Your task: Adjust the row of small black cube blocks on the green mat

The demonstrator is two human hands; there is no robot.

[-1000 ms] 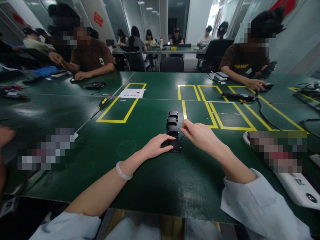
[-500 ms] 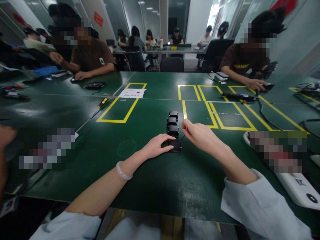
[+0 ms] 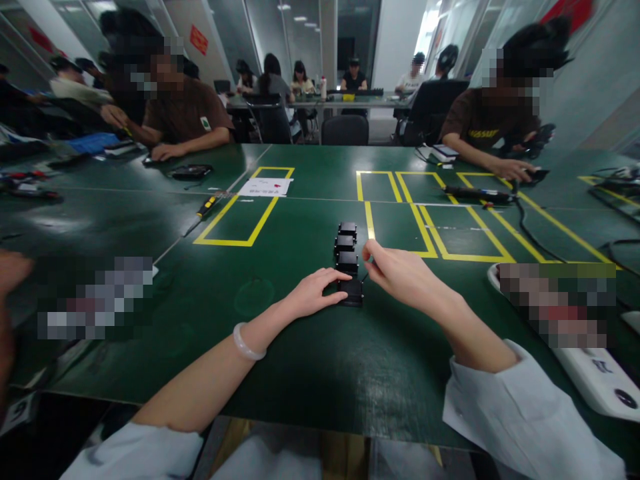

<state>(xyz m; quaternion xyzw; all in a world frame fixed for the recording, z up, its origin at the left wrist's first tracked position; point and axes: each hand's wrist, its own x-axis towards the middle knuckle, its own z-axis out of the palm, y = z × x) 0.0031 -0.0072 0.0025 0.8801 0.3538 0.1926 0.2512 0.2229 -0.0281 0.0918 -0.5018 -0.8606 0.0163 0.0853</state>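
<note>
In the head view, the right hand (image 3: 400, 272) pinches a thin dark rod (image 3: 365, 276) between thumb and bent forefinger; its lower end reaches the 3 o'clock side of the nearest black block (image 3: 352, 292). The left hand (image 3: 316, 291) comes to that block from 9 o'clock, its thumb and forefinger spread apart with their tips on it. The nearest block lies on the green table (image 3: 300, 380). Taking it as the clock's centre, three more black blocks (image 3: 347, 261) line up at 12 o'clock, just beyond it. A white sheet (image 3: 265, 187) lies towards 11, partly over a yellow tape outline (image 3: 226, 243), and a yellow-and-black screwdriver (image 3: 206, 207) lies at 10. A black cylindrical tool (image 3: 477, 194) rests at 2, near a co-worker's hand (image 3: 516, 171). Between 3 and 4 sits a white device (image 3: 595, 383), its upper part blurred out.
</note>
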